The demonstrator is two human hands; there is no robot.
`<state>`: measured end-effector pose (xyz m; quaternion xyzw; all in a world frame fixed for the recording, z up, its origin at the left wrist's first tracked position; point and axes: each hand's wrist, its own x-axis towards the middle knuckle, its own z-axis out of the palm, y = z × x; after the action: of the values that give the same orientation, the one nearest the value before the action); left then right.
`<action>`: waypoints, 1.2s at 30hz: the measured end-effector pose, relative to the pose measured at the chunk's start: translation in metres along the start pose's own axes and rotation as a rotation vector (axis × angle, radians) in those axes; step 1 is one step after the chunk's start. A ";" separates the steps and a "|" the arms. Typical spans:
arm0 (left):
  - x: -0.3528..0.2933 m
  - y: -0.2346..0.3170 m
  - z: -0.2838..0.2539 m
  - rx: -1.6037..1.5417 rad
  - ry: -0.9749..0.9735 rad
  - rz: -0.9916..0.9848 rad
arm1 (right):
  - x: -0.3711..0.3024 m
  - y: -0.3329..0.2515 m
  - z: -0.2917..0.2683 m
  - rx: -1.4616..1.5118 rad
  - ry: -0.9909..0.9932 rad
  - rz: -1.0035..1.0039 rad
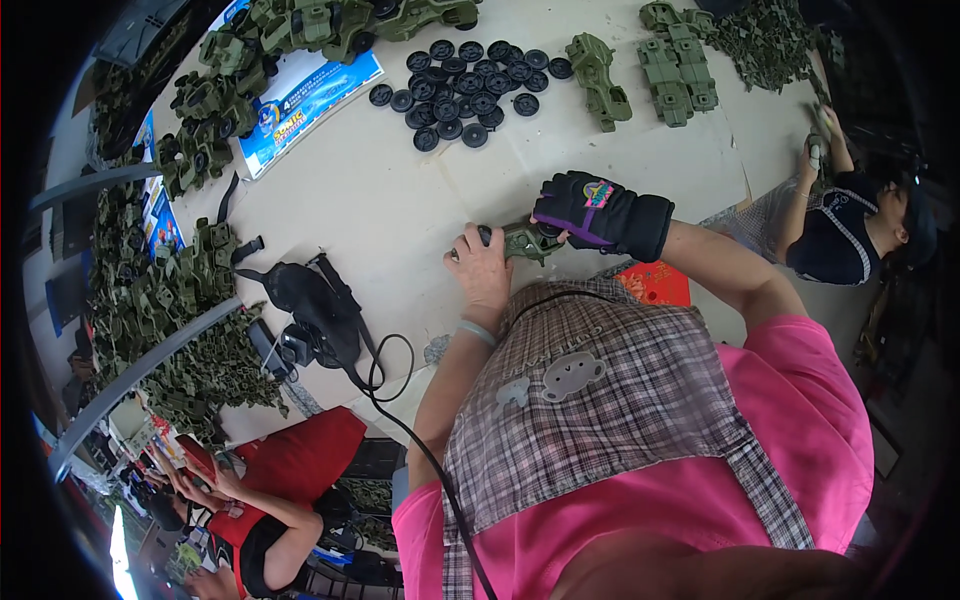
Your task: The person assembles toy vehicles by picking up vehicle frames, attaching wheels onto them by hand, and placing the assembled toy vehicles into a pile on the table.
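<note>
A green plastic toy vehicle (526, 241) is at the table's near edge, held between my two hands. My left hand (482, 266), bare, is closed around its left end, where a dark round part shows by the fingers. My right hand (588, 214), in a black and purple fingerless glove, grips the right end with fingers curled; a dark round part, probably a wheel, shows under them. Farther back lies a loose spread of black toy wheels (483, 103). To their right stand a green vehicle body (596, 85) and more green bodies (678, 78) side by side.
Heaped green toy vehicles (215, 105) and parts line the left side. A black bag-like object (318, 300) with a cable lies at left, and a blue printed box (310, 110) behind it. Small green parts (765, 45) are piled far right. Other people work at both sides.
</note>
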<state>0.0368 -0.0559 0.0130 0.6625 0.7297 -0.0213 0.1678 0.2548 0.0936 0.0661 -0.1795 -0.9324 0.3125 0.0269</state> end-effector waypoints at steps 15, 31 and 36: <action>0.000 -0.011 0.008 -0.119 0.076 0.075 | 0.009 -0.009 -0.007 0.023 -0.082 0.091; 0.004 -0.015 0.034 -0.108 0.261 0.160 | 0.055 -0.024 0.056 -0.064 0.105 0.702; 0.006 -0.018 0.035 -0.128 0.278 0.192 | 0.057 -0.029 0.022 -0.135 0.051 0.212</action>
<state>0.0267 -0.0608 -0.0255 0.7136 0.6793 0.1328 0.1084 0.1885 0.0797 0.0615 -0.2862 -0.9262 0.2453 0.0052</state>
